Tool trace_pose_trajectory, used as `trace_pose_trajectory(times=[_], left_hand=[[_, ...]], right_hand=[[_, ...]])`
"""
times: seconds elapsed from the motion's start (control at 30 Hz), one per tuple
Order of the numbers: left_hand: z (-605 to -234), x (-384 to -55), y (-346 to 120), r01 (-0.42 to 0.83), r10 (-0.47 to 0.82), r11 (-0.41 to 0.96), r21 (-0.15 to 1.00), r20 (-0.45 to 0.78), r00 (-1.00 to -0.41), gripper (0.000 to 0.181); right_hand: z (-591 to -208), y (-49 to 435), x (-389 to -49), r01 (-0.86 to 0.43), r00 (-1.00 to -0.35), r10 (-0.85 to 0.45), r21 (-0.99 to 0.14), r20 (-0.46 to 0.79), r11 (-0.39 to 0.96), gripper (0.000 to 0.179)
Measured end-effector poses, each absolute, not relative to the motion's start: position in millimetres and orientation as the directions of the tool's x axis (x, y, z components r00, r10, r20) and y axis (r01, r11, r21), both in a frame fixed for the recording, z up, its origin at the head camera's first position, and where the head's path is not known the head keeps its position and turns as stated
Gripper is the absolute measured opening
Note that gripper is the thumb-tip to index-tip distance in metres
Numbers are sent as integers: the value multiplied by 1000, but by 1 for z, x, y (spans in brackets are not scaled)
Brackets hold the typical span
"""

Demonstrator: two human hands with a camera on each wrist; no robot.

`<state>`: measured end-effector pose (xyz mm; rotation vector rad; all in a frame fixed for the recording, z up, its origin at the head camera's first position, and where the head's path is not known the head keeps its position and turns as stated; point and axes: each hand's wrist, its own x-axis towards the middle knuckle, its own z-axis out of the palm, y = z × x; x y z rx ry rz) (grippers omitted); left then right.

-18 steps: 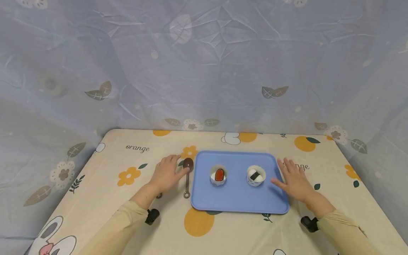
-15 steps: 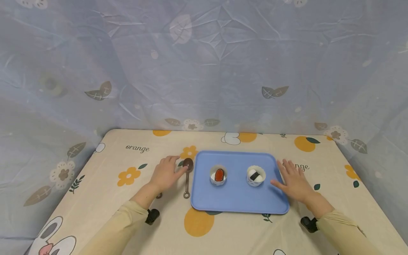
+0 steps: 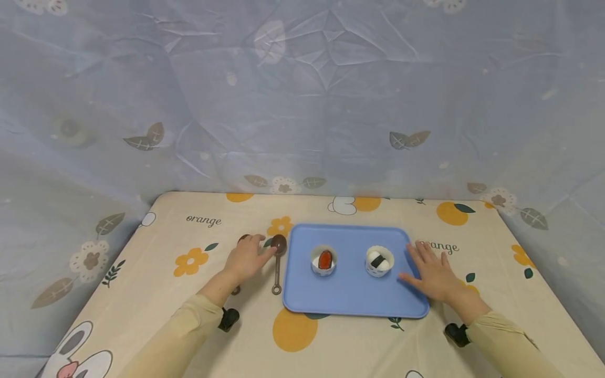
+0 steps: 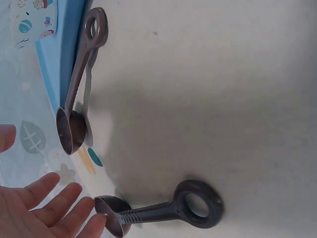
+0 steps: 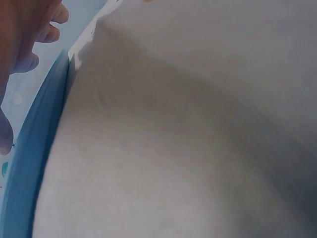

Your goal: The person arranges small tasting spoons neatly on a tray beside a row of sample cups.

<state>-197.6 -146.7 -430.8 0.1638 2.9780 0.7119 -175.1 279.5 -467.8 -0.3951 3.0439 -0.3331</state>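
My left hand (image 3: 244, 262) is held over a brown measuring spoon (image 4: 153, 212), its fingers loosely extended and nothing in them. In the head view that spoon is mostly hidden beneath the hand; only its bowl top and handle ring show. Another brown measuring spoon (image 3: 277, 262) lies between this hand and a blue tray (image 3: 350, 300). At the tray's right edge is my right hand (image 3: 435, 277), fingers spread, thumb over the tray; whether it touches the rim I cannot tell. Two patterned paper cups stand on the tray: the left cup (image 3: 323, 272) contains a red-topped piece, the right cup (image 3: 377, 271) a white piece with a black band.
A cream tablecloth (image 3: 156, 294) with printed oranges and flowers covers the table. Behind and at both sides hangs a grey-blue patterned curtain (image 3: 302, 115). Dark wrist cameras sit under both wrists, the left camera (image 3: 229, 319) and the right camera (image 3: 456, 334).
My left hand has shifted slightly toward me, so the far spoon's bowl now peeks out beyond it. The right hand has drifted a little left and nearer. Tray and cups stay put.
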Motion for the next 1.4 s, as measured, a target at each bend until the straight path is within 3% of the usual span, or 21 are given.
trace_pose_trajectory(times=[0.5, 0.9, 1.17, 1.4], left_hand=[[-438, -204, -144, -38, 55, 856, 515, -165, -985, 49], [-443, -206, -137, -98, 49, 808, 580, -232, -972, 28], [-447, -209, -134, -167, 33, 763, 624, -296, -955, 36], [-447, -209, -131, -181, 55, 716, 674, -313, -948, 27]], right_hand=[[-474, 275, -171, -267, -960, -276, -166, -39, 949, 85], [-470, 274, -170, -265, -957, -279, -157, -74, 951, 85], [-469, 272, -170, -260, -959, -274, -147, -80, 954, 85], [-466, 270, -168, -254, -960, -267, -139, -87, 957, 84]])
